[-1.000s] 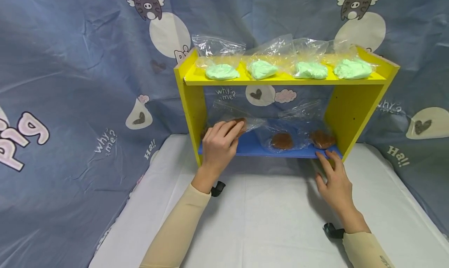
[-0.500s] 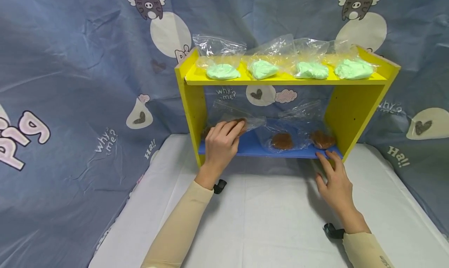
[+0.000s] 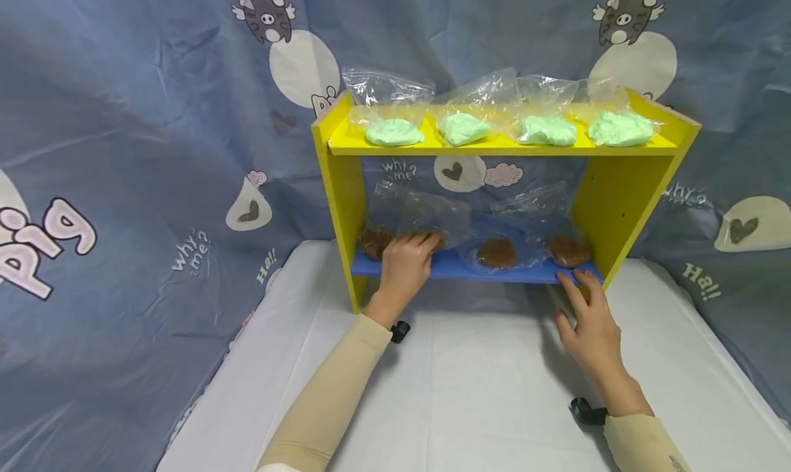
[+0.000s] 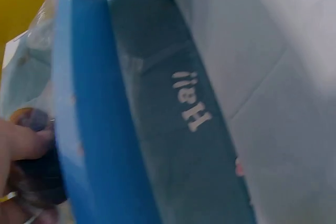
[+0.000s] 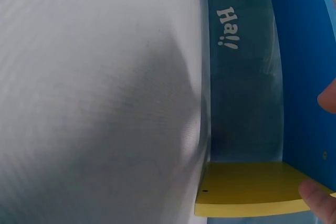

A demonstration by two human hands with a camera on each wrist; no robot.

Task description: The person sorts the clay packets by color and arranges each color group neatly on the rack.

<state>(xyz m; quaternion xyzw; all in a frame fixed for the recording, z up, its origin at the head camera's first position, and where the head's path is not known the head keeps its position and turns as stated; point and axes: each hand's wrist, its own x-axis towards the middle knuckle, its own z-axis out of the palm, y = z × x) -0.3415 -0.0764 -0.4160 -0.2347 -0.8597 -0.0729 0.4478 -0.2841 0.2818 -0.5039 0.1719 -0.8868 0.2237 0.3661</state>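
My left hand (image 3: 406, 262) reaches onto the blue lower shelf (image 3: 451, 269) and grips a clear zip bag (image 3: 448, 214) with a brown lump inside, close over the board. In the left wrist view, the thumb lies against the dark-looking lump (image 4: 39, 182); most of the other fingers are out of frame. To its left sits another bagged brown lump (image 3: 374, 242). Two more brown lumps, one mid-shelf (image 3: 497, 252) and one at the right end (image 3: 567, 250), lie in clear bags. My right hand (image 3: 593, 334) rests loosely spread, fingertips at the shelf's front edge.
Yellow side panels (image 3: 643, 197) frame the shelf unit. Along its yellow top board (image 3: 432, 150) stand several clear bags of pale green lumps (image 3: 395, 132). A white cloth (image 3: 469, 389) covers the table, and a printed blue curtain (image 3: 154, 149) hangs behind.
My left hand has moved lower and slightly right with its bag, whose plastic now stands more upright. The leftmost brown lump shows more fully. My right hand stays at the shelf edge.
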